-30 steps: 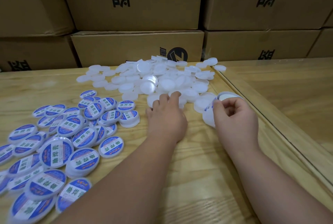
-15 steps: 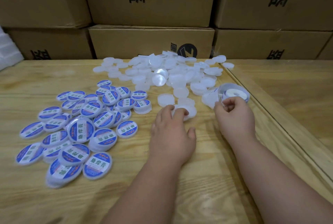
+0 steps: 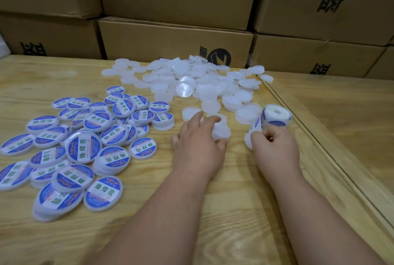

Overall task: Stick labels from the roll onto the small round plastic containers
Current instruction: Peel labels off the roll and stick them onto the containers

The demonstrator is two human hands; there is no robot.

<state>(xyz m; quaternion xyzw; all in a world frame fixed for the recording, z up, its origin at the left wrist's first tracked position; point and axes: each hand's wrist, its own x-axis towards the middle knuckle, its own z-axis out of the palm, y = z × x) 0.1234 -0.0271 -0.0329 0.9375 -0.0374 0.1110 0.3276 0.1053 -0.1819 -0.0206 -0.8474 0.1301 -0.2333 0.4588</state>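
A heap of plain white round containers (image 3: 198,85) lies at the back middle of the wooden table (image 3: 149,232). To the left spreads a pile of containers with blue labels (image 3: 85,147). My left hand (image 3: 199,147) grips one plain white container (image 3: 221,131) between thumb and fingers at the near edge of the heap. My right hand (image 3: 275,147) pinches the loose strip of the label roll (image 3: 276,116), which lies on the table just beyond its fingers. The label under those fingers is hidden.
Stacked cardboard boxes (image 3: 174,36) wall off the back of the table. A raised wooden strip (image 3: 319,141) runs diagonally along the right, with a second wooden surface (image 3: 351,115) beyond it. Bare wood lies in front of my arms.
My left hand has drawn back from the heap toward me and now holds a white container. My right hand stays at the label roll. The view has shifted right.
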